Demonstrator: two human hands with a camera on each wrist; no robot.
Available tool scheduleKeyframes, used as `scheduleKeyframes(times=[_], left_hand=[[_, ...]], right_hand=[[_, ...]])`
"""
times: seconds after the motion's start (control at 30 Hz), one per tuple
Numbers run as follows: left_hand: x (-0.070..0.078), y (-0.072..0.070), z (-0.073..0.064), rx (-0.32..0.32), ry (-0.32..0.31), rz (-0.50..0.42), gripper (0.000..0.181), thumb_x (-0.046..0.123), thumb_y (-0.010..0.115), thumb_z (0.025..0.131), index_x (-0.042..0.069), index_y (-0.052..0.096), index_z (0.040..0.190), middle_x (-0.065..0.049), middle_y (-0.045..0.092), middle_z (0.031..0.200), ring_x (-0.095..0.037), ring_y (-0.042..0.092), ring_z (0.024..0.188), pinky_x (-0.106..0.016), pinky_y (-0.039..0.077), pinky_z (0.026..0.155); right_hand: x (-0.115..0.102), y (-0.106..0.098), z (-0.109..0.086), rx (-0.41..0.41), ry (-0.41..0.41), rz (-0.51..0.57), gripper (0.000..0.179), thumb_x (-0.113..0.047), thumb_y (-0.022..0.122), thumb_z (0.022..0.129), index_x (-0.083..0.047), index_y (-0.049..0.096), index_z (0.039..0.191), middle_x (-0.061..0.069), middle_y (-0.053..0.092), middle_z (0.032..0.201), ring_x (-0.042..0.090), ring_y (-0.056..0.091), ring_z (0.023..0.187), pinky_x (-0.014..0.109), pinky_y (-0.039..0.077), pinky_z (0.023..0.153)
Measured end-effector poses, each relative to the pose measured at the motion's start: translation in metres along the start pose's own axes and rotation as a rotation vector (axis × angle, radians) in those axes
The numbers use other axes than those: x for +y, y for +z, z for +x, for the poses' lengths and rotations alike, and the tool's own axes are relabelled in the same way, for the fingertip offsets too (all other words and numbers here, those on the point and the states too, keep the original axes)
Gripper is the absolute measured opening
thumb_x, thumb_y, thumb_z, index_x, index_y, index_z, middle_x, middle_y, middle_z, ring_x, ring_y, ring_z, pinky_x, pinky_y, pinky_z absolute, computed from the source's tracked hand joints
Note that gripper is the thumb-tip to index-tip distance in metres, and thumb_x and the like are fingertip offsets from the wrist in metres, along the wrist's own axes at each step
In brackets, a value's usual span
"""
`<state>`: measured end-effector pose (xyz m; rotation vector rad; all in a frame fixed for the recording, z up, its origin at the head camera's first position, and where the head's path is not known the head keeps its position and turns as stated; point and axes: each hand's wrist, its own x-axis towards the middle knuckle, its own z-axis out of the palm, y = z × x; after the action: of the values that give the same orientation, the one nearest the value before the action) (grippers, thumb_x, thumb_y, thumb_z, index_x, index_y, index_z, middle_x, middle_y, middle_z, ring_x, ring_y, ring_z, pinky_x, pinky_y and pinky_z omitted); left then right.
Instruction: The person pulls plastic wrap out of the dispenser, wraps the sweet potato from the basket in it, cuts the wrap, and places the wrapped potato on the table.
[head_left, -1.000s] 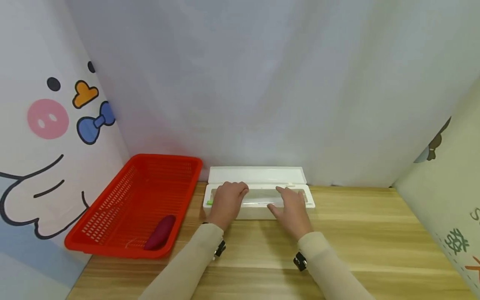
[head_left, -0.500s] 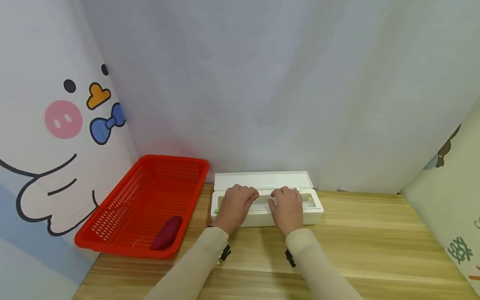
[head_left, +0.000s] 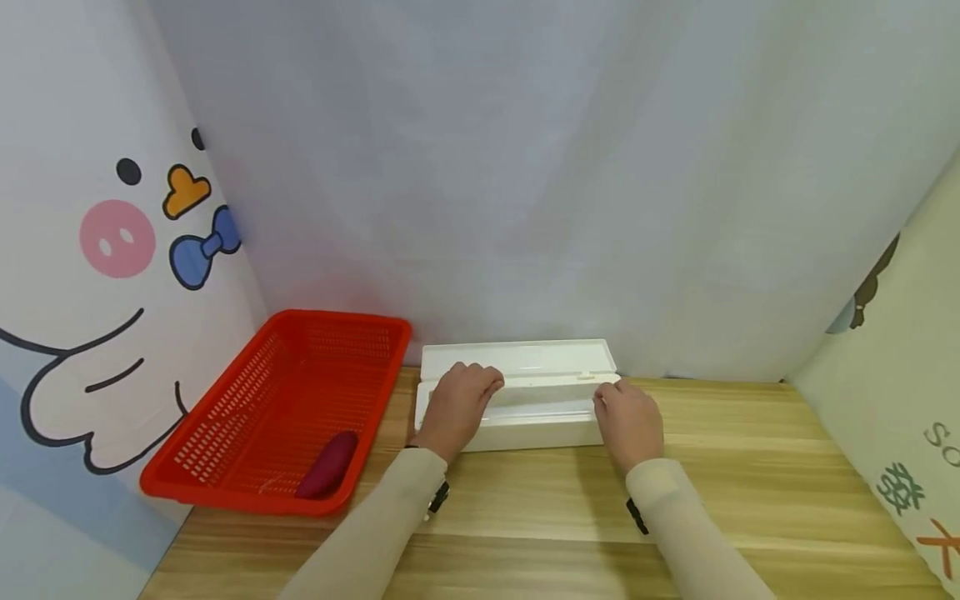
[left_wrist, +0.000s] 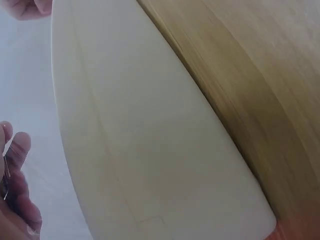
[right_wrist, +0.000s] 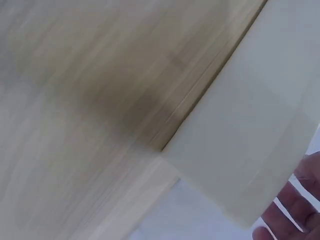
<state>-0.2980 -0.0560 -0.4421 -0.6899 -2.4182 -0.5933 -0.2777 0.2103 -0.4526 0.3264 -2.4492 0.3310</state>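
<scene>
A long white plastic-wrap dispenser box [head_left: 540, 435] lies on the table, its lid [head_left: 517, 357] tipped back against the curtain. My left hand [head_left: 453, 410] is over the box's left part, thumb and fingertips pinched together on clear plastic wrap [head_left: 543, 397]. At the right end my right hand [head_left: 632, 423] pinches the wrap too, fingers curled. In the left wrist view, the left hand's curled fingers [left_wrist: 20, 197] show beyond the box's front wall [left_wrist: 155, 130]. The right wrist view has the right fingers [right_wrist: 295, 212] partly hidden behind the box corner.
A red plastic basket [head_left: 300, 392] stands left of the box, with a purple oblong item [head_left: 328, 465] in its near right corner. The wooden table [head_left: 540, 517] meets a pale curtain [head_left: 525, 183] behind and printed walls at both sides.
My right hand, spread over the box, moves first toward the left hand, then out to the right end, its fingertips now pinched. The left hand keeps its pinch at the left part.
</scene>
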Motion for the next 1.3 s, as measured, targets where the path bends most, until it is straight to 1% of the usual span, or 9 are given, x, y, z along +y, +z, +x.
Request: scheduleKeyframes(times=[0.1,0.27,0.37,0.43,0.57,0.67,0.9,1.07,1.3], left_hand=[[-0.001,0.001,0.002,-0.008,0.001,0.020,0.004,0.024,0.063,0.090,0.020,0.065,0.091,0.006,0.059,0.071,-0.016,0.045,0.067,-0.026,0.038,0.064],[-0.001,0.002,0.004,-0.068,-0.095,-0.007,0.016,0.024,0.048,0.099,0.017,0.057,0.087,0.005,0.052,0.071,-0.017,0.040,0.068,-0.028,0.034,0.061],[-0.003,0.002,0.001,-0.132,-0.159,-0.064,0.009,0.019,0.048,0.092,0.016,0.056,0.094,0.004,0.052,0.078,-0.018,0.039,0.072,-0.029,0.034,0.064],[-0.004,0.001,-0.001,-0.178,-0.177,-0.086,0.022,0.013,0.051,0.085,0.014,0.056,0.106,0.004,0.055,0.085,-0.018,0.040,0.078,-0.029,0.035,0.066],[-0.009,-0.002,-0.002,-0.233,-0.154,-0.058,0.040,-0.002,0.047,0.084,0.015,0.055,0.119,0.002,0.056,0.088,-0.018,0.044,0.083,-0.029,0.042,0.070],[-0.015,-0.005,-0.002,-0.204,-0.106,-0.033,0.036,-0.007,0.050,0.088,0.013,0.060,0.116,-0.001,0.058,0.092,-0.020,0.050,0.084,-0.029,0.045,0.078],[-0.032,-0.021,-0.005,-0.143,-0.124,0.111,0.006,0.020,0.071,0.086,0.020,0.074,0.091,0.003,0.063,0.082,-0.017,0.054,0.076,-0.029,0.045,0.073],[-0.042,-0.036,-0.005,-0.168,-0.202,0.128,0.015,0.034,0.072,0.084,0.020,0.073,0.085,0.006,0.062,0.073,-0.012,0.054,0.070,-0.029,0.046,0.066],[-0.043,-0.052,-0.009,-0.359,-0.212,0.011,0.012,0.031,0.073,0.084,0.023,0.065,0.080,0.008,0.060,0.082,-0.011,0.050,0.072,-0.026,0.047,0.067]], right_hand=[[0.000,-0.008,-0.002,-0.116,0.073,0.054,0.008,-0.014,0.060,0.093,-0.007,0.062,0.089,0.002,0.055,0.063,0.015,0.044,0.050,0.031,0.039,0.048],[-0.002,-0.016,-0.001,-0.281,0.213,0.264,0.016,-0.020,0.047,0.101,-0.008,0.058,0.104,0.005,0.063,0.080,0.016,0.054,0.065,0.032,0.043,0.058],[-0.003,-0.015,0.001,-0.338,0.224,0.383,0.024,-0.018,0.041,0.102,-0.004,0.058,0.110,0.009,0.063,0.098,0.020,0.055,0.082,0.036,0.046,0.073],[-0.003,-0.014,0.001,-0.363,0.208,0.414,0.025,-0.016,0.042,0.100,-0.002,0.058,0.113,0.011,0.060,0.100,0.021,0.053,0.086,0.038,0.045,0.077],[0.000,-0.017,-0.001,-0.368,0.205,0.414,0.024,-0.016,0.052,0.094,-0.004,0.059,0.114,0.007,0.058,0.095,0.021,0.051,0.083,0.038,0.044,0.075],[0.004,-0.022,-0.001,-0.321,0.228,0.424,0.019,-0.019,0.061,0.093,-0.007,0.065,0.107,0.004,0.065,0.093,0.021,0.059,0.084,0.040,0.048,0.075],[0.014,-0.030,0.001,-0.288,0.238,0.457,0.015,-0.025,0.068,0.088,-0.014,0.076,0.096,-0.001,0.072,0.095,0.021,0.067,0.092,0.042,0.052,0.079],[0.014,-0.035,0.001,-0.295,0.258,0.472,0.019,-0.028,0.067,0.089,-0.014,0.076,0.098,-0.001,0.072,0.095,0.017,0.066,0.087,0.037,0.052,0.075],[0.017,-0.038,0.003,-0.332,0.341,0.577,0.028,-0.036,0.063,0.091,-0.014,0.074,0.104,0.002,0.070,0.104,0.023,0.064,0.099,0.042,0.052,0.081]])
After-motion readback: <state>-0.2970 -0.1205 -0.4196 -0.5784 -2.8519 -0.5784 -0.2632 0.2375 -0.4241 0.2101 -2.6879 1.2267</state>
